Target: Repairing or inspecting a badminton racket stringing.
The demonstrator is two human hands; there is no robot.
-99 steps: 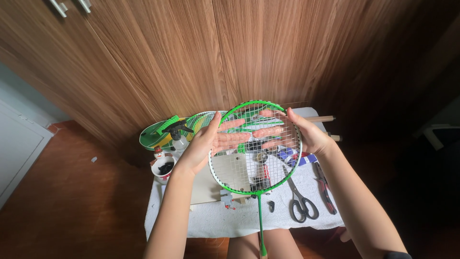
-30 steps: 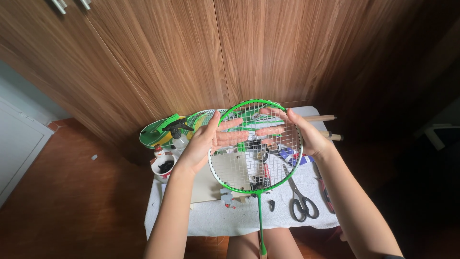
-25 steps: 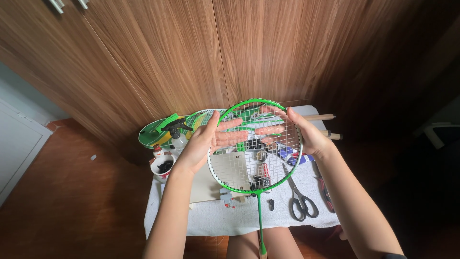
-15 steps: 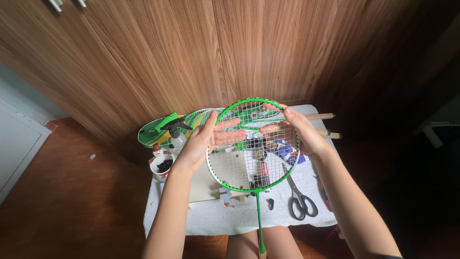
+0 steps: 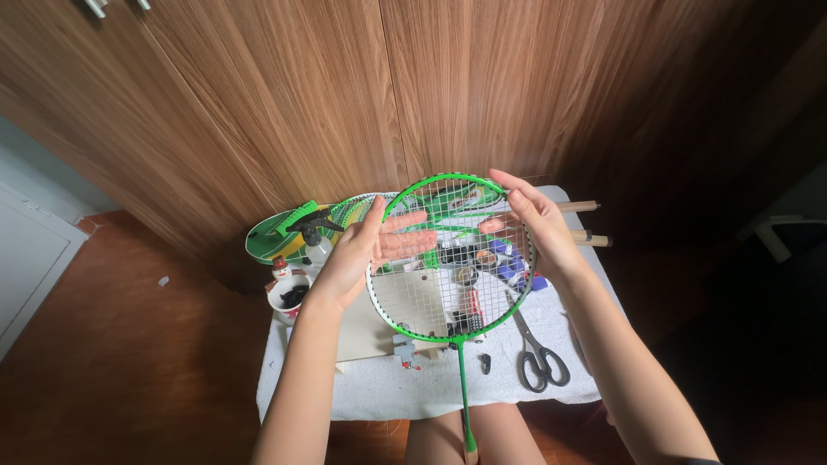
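I hold a green badminton racket [image 5: 463, 379] upright over a small table, its round strung head in front of me and its shaft running down between my knees. My left hand [image 5: 357, 254] lies against the head's left side, thumb at the rim and fingers stretched flat behind the strings. My right hand [image 5: 541, 226] grips the upper right rim, with its fingertips curled onto the strings.
The white-clothed table [image 5: 379, 392] carries scissors [image 5: 541, 362], a pale board [image 5: 366, 331], a white cup [image 5: 289, 297], a spray bottle [image 5: 315, 245], another green racket [image 5: 280, 237] and small clutter. Two wooden sticks [image 5: 586, 222] poke out on the right. Wood panelling [image 5: 345, 95] rises behind.
The racket head has shifted slightly left. My right fingers have pulled back from across the strings toward the rim. My left hand stays flat behind the strings.
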